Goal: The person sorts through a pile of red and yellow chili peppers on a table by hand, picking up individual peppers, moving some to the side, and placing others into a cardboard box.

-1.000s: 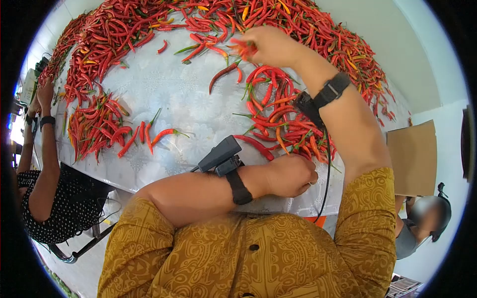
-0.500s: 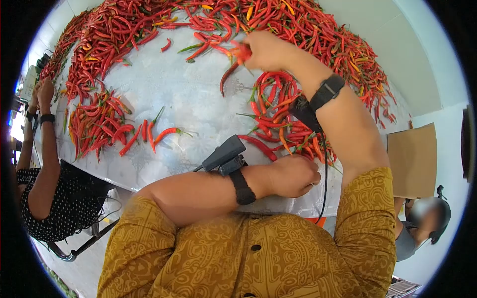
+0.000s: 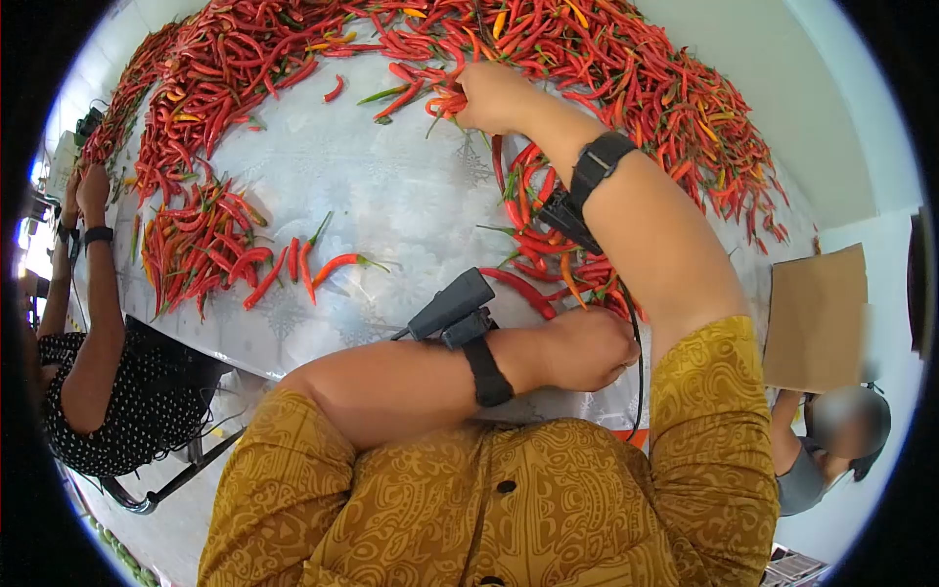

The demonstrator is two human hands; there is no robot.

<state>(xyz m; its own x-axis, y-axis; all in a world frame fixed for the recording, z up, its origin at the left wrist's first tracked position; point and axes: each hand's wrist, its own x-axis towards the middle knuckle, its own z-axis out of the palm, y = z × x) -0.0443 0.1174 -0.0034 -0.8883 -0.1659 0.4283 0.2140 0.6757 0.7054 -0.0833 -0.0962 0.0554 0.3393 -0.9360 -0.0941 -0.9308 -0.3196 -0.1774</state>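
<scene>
My right hand (image 3: 491, 98) reaches to the front edge of the big heap of red chili peppers (image 3: 626, 78). Its fingers are closed around a few red chili peppers (image 3: 447, 102) that stick out on the left. Close to my body, my left hand (image 3: 594, 349) rests in a fist at the near edge of a smaller pile of chili peppers (image 3: 538, 249). What that fist holds, if anything, is hidden. Part of the smaller pile is covered by my right forearm and the black device strapped to it.
Another pile of chili peppers (image 3: 205, 245) lies on the left of the patterned table cover (image 3: 323, 147), beside a few loose ones. A co-worker's hands (image 3: 90, 191) are at the far left. A cardboard sheet (image 3: 814, 318) and another person (image 3: 846, 430) are at the right.
My right hand has moved a little left, and the peppers in it show more clearly. The dark red pepper left of and below it no longer shows there. My left hand stays a fist.
</scene>
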